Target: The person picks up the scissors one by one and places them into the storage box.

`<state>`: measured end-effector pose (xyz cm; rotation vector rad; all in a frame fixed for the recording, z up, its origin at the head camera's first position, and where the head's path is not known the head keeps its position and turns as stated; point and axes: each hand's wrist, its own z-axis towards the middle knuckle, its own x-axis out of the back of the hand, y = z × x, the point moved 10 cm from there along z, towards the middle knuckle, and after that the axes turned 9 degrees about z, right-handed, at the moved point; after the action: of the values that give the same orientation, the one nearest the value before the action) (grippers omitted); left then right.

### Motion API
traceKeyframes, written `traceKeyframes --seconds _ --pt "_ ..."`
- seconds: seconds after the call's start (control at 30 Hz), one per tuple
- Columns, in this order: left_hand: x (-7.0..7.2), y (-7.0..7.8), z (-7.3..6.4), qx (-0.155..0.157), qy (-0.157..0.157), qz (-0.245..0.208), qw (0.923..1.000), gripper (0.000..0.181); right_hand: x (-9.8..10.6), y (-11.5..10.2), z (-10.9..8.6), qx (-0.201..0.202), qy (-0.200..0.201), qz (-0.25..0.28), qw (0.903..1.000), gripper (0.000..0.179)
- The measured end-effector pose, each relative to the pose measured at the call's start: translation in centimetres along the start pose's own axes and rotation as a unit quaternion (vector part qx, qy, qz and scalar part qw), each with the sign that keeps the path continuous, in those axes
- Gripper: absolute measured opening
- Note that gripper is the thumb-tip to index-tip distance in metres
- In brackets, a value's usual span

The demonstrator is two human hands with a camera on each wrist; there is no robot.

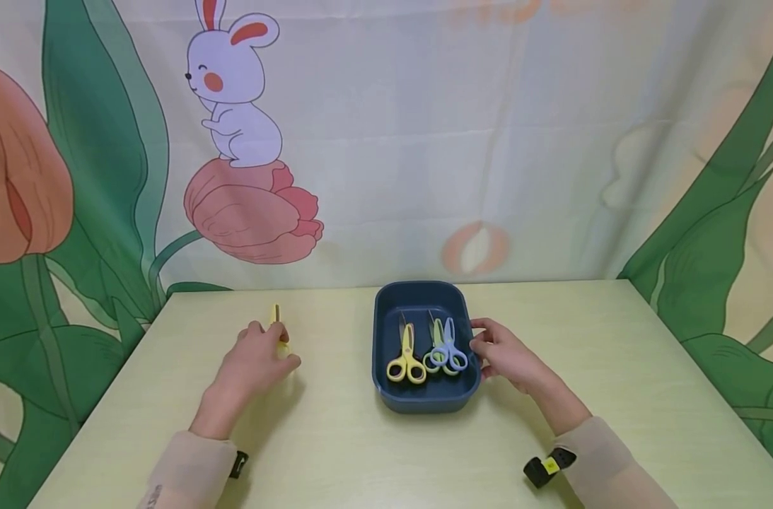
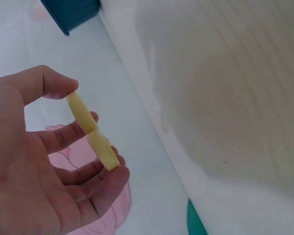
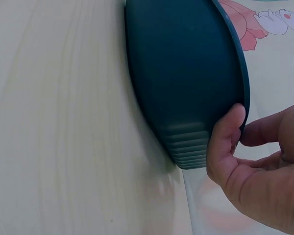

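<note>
At the left of the table my left hand (image 1: 252, 357) holds a pair of yellow scissors (image 1: 275, 313), its tip pointing toward the back. The left wrist view shows the edge of the yellow handles (image 2: 102, 149) between the thumb and fingertips. A dark blue bin (image 1: 424, 404) sits near the middle, with my right hand (image 1: 503, 352) gripping its right rim. Inside lie yellow scissors (image 1: 408, 343), light blue scissors (image 1: 449, 336) and green scissors (image 1: 438, 332), the last two overlapping. In the right wrist view the bin's outer wall (image 3: 181, 68) is in front of the fingers.
The pale wooden table (image 1: 335, 452) ends at a printed curtain (image 1: 386, 141) with a rabbit and tulips, close behind the bin. A black strap (image 1: 545, 468) is by the right sleeve.
</note>
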<state>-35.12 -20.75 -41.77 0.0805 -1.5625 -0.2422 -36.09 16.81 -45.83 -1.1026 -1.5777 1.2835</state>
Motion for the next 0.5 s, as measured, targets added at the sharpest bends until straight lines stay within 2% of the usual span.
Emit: traceKeyframes --seconds 0.27,0.5 --pt "0.8 2.4 -0.2 -0.02 0.017 -0.008 0.9996 0.036 0.0 0.0 0.0 0.0 -0.002 0.0 1.0 0.049" --pt "0.5 4.4 -0.2 -0.037 0.022 -0.01 0.999 0.034 0.0 -0.1 0.0 0.001 -0.004 0.003 1.0 0.048"
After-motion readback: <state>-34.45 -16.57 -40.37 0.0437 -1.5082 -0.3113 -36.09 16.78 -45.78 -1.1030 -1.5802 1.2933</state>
